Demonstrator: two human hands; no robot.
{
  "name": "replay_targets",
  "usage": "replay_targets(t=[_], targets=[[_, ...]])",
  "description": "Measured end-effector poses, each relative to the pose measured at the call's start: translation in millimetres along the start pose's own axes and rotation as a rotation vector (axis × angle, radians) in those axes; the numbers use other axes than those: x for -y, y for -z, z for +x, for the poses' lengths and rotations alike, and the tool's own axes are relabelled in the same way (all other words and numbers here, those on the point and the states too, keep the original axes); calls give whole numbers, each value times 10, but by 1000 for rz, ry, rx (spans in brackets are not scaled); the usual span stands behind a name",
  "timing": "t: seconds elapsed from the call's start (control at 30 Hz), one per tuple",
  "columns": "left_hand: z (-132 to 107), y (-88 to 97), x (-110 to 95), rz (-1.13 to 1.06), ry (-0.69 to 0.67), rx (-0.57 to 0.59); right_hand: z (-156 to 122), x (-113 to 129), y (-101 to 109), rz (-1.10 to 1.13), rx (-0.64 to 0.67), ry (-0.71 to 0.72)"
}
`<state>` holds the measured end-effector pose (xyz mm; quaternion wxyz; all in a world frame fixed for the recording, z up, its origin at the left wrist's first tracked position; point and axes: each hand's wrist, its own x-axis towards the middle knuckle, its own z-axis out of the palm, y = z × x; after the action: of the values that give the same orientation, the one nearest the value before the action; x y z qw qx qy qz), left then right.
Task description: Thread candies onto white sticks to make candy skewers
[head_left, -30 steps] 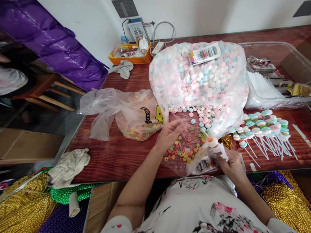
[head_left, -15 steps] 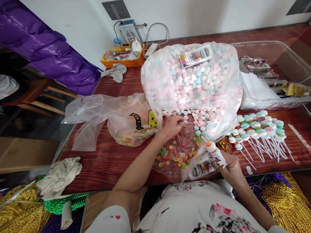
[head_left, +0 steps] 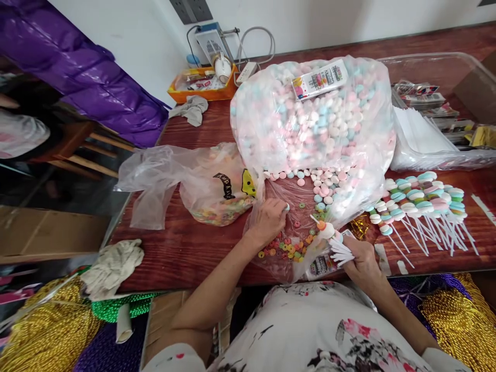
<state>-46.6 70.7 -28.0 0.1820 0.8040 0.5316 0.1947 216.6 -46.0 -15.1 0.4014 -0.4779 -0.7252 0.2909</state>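
Glossy wood table (head_left: 186, 248); clear crinkled plastic bag (head_left: 310, 119); matt cloth rag (head_left: 112, 263).

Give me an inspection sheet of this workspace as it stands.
Surface: dark wooden table.
Job's things: big bag of pastel candies; ring candies on plastic; finished skewers.
Clutter: smaller candy bag, rags, orange tray.
Grippers: left hand pinches a piece; right hand grips white sticks.
Cables: grey cord by wall.
Surroundings: purple sheet, gold bead strings.
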Motion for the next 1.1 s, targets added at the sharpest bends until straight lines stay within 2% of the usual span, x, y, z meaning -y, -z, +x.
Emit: replay_targets(t=[0.1,0.17,0.27,0.37,0.6,0.9,1.1], targets=[[-136,3,-28,-488,159,-177,-3,27,-69,-52,85,-6],[-223,48,-99,-814,236,-234,4,44,-124,-100,145,-18],[-335,166,-249,-1128,279,-226,18,79,-180,-153,186,-15],[-400,260,-355,-1295,306,-212,15,131,-187,-128,191,-2],[-459,189,-394,-1378,332,-219,-34,230,-185,-54,207,-6],[-473,62,-532,-1371,326,-400,-49,190,-243,-99,177,9],[-480,-79,-551,-1114,135,-609,-31,247,-280,3,180,-7]])
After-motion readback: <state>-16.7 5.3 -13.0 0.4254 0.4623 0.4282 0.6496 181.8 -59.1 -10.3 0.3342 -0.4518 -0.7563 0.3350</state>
